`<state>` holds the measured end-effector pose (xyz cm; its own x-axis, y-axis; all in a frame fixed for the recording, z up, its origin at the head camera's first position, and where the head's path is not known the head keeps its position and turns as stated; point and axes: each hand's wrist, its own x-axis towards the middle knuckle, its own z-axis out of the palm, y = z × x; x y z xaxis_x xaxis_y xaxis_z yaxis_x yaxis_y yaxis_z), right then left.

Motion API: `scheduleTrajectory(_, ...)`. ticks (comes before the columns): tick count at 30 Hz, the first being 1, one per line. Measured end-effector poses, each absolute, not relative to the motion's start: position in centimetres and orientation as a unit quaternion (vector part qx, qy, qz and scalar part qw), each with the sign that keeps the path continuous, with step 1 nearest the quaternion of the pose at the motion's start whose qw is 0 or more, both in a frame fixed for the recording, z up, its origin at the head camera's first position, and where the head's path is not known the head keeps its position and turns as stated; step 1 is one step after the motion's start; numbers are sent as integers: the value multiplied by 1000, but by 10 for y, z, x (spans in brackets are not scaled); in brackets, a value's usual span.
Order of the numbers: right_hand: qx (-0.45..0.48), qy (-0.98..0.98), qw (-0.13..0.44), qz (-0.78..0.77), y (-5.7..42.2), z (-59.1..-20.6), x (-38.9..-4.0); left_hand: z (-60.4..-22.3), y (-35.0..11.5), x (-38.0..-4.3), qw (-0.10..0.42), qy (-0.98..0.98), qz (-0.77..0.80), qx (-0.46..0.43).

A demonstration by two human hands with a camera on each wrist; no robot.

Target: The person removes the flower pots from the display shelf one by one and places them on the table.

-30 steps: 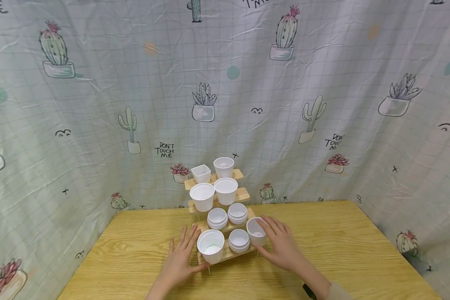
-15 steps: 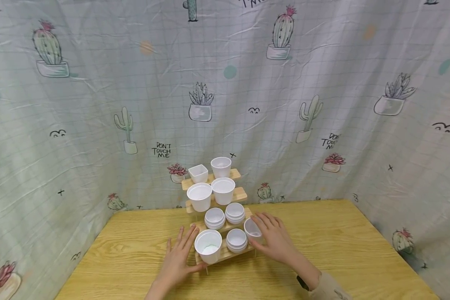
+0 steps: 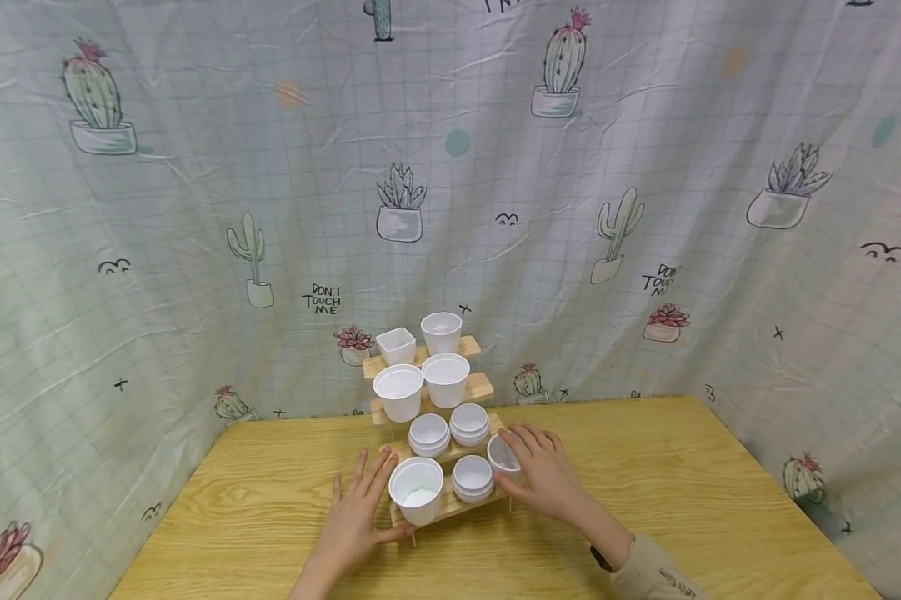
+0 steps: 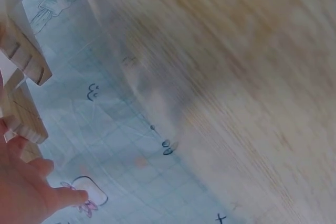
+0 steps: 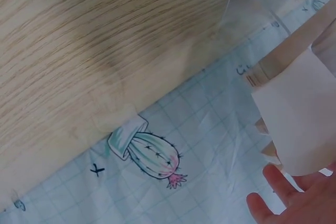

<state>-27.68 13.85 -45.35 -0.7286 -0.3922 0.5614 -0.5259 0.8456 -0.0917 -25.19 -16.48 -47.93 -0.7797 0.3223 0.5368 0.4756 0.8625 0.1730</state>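
A tiered stand with wooden shelves (image 3: 480,387) and clear supports holds several white plant pots. My left hand (image 3: 352,517) rests against its left end, fingers spread and fairly straight, the thumb at the front shelf beside a large round pot (image 3: 424,508) with some pale stuff in its bottom. At the front right end, my right hand (image 3: 543,475) holds a white pot (image 3: 501,454), thumb and fingers around its rim; the hand hides part of it. Between these two pots sits a small ridged pot (image 3: 473,475). The right wrist view shows the held pot's side (image 5: 299,114) upside down.
Two ridged pots (image 3: 429,433) stand on the second shelf and two larger ones (image 3: 446,379) on the third. On the top shelf are a square pot (image 3: 396,344) and a round one (image 3: 442,333). A cactus-print curtain (image 3: 450,208) hangs behind the wooden table (image 3: 630,475).
My right hand has shifted slightly left with its pot, closer to the small ridged pot. The left hand stays at the stand's left end. The whole head view has shifted a little.
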Motion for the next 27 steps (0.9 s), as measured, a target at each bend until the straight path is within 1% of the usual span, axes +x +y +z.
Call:
scheduleTrajectory(10,256,-917,280,124,138,-456,-282,-479,-164,-252,227,-940,-154,-205)
scheduleTrajectory(21,260,-915,286,118,138,-455,-282,-480,-164,-252,249,-933,-152,-210)
scheduleTrajectory(27,263,-911,296,112,139,-453,-281,-478,-164,-251,231,-938,-153,-207)
